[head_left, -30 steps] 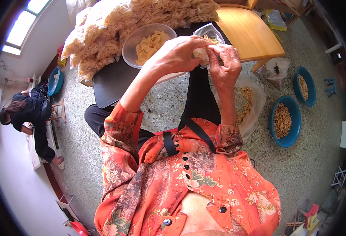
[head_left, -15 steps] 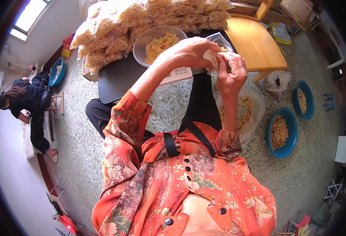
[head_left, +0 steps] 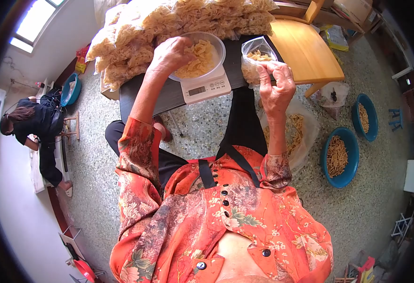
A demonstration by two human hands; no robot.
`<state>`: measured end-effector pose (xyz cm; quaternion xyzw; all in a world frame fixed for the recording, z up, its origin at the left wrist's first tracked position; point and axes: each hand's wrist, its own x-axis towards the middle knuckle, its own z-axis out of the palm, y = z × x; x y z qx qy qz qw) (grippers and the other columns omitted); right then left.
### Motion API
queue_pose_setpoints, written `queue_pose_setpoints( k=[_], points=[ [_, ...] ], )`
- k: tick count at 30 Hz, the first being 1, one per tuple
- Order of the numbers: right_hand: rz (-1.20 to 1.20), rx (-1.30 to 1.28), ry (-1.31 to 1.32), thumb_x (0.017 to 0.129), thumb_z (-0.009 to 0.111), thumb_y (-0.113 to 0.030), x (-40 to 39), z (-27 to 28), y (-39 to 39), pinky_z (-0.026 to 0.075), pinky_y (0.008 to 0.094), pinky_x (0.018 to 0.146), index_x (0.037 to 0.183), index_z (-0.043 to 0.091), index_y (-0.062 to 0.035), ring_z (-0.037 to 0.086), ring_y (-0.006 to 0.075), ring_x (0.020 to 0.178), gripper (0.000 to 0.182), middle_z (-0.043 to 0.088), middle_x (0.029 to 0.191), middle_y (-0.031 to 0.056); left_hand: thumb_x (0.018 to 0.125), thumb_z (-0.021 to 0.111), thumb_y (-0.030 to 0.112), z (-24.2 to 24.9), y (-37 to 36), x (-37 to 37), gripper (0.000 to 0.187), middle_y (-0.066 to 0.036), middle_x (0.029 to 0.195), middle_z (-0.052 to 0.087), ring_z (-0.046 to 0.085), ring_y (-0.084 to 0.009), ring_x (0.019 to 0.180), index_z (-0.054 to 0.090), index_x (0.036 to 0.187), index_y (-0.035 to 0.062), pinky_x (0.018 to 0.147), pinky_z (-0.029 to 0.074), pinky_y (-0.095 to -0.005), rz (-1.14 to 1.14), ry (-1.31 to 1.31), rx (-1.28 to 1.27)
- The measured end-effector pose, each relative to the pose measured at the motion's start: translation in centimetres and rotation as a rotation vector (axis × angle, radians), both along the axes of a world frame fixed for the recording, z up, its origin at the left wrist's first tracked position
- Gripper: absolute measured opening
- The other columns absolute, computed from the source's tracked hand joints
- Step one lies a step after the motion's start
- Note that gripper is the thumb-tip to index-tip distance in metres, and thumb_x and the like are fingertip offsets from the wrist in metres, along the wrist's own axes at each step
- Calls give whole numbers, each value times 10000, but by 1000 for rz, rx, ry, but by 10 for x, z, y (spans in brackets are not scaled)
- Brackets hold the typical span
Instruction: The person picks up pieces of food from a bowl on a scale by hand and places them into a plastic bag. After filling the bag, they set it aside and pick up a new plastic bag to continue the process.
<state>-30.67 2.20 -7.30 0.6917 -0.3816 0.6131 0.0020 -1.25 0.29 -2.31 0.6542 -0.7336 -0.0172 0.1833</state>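
My left hand (head_left: 171, 55) is over the left side of a clear plastic bowl (head_left: 220, 53) of yellowish dried pieces (head_left: 201, 61), its fingers curled in among them. What those fingers hold is hidden. The bowl rests on a white digital scale (head_left: 206, 88). My right hand (head_left: 276, 87) pinches the near edge of a small clear plastic bag (head_left: 251, 70), which stands open on the dark table (head_left: 134, 96) and is partly filled with similar pieces.
Filled bags (head_left: 145, 33) are piled behind the bowl. A wooden chair (head_left: 306, 52) adjoins the table's right side. Blue basins (head_left: 353, 160) and a large open bag (head_left: 306, 125) sit on the floor. Another person (head_left: 39, 118) sits far left.
My left hand has left the small bag and moved left to the bowl, uncovering the scale. My right hand remains at the bag, which now stands more upright with its mouth visible.
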Motion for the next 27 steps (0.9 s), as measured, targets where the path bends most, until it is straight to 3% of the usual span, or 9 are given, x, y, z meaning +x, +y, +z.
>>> queue_pose_setpoints(
  k=[2, 3, 9, 14, 18, 23, 27],
  points=[
    [-1, 5, 4, 810, 813, -73, 0, 2, 2, 550, 403, 815, 881, 729, -33, 675, 282, 894, 117, 696, 905, 97, 761, 795, 327, -5, 0, -3, 492, -106, 1175, 705, 654, -317, 1118, 690, 1211, 160, 972, 519, -434, 81, -75, 60],
    [-1, 8, 5, 809, 814, -74, 0, 3, 2, 551, 404, 814, 881, 729, -32, 676, 281, 893, 119, 696, 905, 96, 761, 795, 327, -11, -2, -1, 492, -106, 1175, 705, 654, -317, 1118, 690, 1211, 160, 972, 519, -434, 81, -73, 60],
    [5, 8, 6, 812, 813, -72, -1, 0, 0, 550, 403, 812, 887, 734, -36, 676, 280, 890, 115, 699, 904, 94, 759, 760, 249, -15, -7, -2, 370, -134, 1047, 717, 676, -332, 1053, 734, 1109, 132, 913, 545, -438, 69, -42, 104],
    [4, 9, 18, 815, 813, -73, 0, 2, 1, 550, 402, 812, 887, 734, -35, 677, 281, 890, 113, 702, 906, 94, 765, 736, 183, -20, -4, -4, 245, -151, 1002, 720, 684, -344, 1001, 759, 1000, 117, 857, 553, -455, 51, -3, -52],
    [0, 7, 20, 813, 816, -77, 0, 0, 1, 550, 403, 809, 884, 734, -34, 676, 282, 884, 116, 702, 906, 95, 763, 757, 188, -17, -6, -4, 261, -149, 1010, 714, 685, -336, 977, 754, 1003, 86, 862, 543, -448, 43, -71, 25],
    [-4, 5, 15, 810, 820, -82, -2, -1, -1, 550, 404, 809, 879, 733, -33, 675, 282, 881, 122, 700, 903, 98, 779, 745, 172, -13, -4, -5, 190, -162, 944, 724, 699, -340, 941, 767, 924, 51, 835, 555, -453, 28, -92, -4],
    [0, 7, 7, 807, 823, -84, -2, -2, -2, 551, 403, 807, 876, 732, -34, 674, 281, 878, 125, 700, 900, 96, 789, 740, 149, -8, 1, 1, 190, -163, 921, 734, 711, -332, 908, 777, 950, 53, 823, 561, -428, 41, -25, -72]
  ],
)
